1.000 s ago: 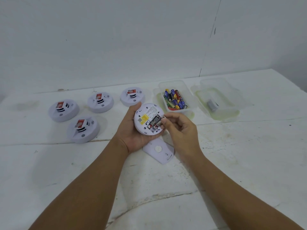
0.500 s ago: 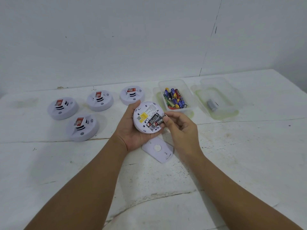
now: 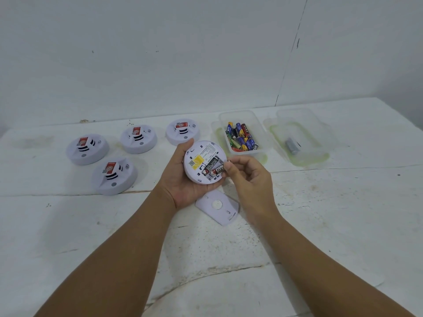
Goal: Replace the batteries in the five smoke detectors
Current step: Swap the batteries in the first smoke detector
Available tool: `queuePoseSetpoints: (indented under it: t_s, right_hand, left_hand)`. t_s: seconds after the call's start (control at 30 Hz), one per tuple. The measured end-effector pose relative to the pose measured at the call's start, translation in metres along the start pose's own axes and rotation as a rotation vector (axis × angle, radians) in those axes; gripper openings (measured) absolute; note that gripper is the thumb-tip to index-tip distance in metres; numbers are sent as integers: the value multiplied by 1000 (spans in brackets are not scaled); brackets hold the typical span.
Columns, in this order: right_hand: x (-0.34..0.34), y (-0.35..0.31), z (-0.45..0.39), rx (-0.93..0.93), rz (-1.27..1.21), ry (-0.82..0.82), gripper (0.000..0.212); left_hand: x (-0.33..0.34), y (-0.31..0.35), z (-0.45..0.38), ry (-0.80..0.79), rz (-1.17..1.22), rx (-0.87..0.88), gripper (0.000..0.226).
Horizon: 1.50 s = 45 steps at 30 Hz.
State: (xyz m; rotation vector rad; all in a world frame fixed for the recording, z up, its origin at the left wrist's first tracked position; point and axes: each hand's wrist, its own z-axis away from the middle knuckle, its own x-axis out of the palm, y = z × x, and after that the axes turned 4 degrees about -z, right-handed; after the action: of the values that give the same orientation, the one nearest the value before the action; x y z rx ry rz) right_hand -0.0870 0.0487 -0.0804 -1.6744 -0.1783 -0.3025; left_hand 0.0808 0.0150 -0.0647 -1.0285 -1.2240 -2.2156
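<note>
Pinching an old battery (image 3: 217, 170) out of the first detector (image 3: 204, 161) with right-hand fingers (image 3: 229, 168), left hand (image 3: 183, 181) cupping it; fresh cell probably needed next.

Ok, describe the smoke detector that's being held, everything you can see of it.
The held smoke detector is a round white plastic disc, turned underside up and tilted toward the camera. It has a yellow sticker, small printed text and two black Eveready batteries in its bay. The left hand cradles it from below; the right hand pinches the nearer battery's end.

white detector (image 3: 201, 156), yellow sticker (image 3: 198, 161), black batteries (image 3: 214, 168).
</note>
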Motion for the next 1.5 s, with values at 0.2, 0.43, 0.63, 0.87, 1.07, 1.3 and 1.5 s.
queuePoseSetpoints:
  t_s: [0.2,0.43,0.63,0.87,1.07,1.3,1.5]
  right_hand:
    - [-2,9,6,-343,364,42,24]
    - [4,3,10,-211,329,23,23]
    - [0,11,5,-164,303,-39,28]
    - [-1,10,1,-111,229,-104,25]
    - [-1,10,-1,-91,147,-63,30]
    - [-1,9,-2,-63,23,-66,23]
    - [-4,8,-4,-37,-8,-104,27]
  left_hand:
    - [2,0,2,-28,37,-7,63]
    - [-3,1,-1,-12,29,-7,79]
    - [-7,1,-5,-1,44,23,81]
    - [-5,1,-3,-26,59,-2,68]
    - [-6,1,-4,-25,10,-2,72]
    - [-4,2,-3,4,7,20,72]
    - [-1,1,-2,5,25,21,69]
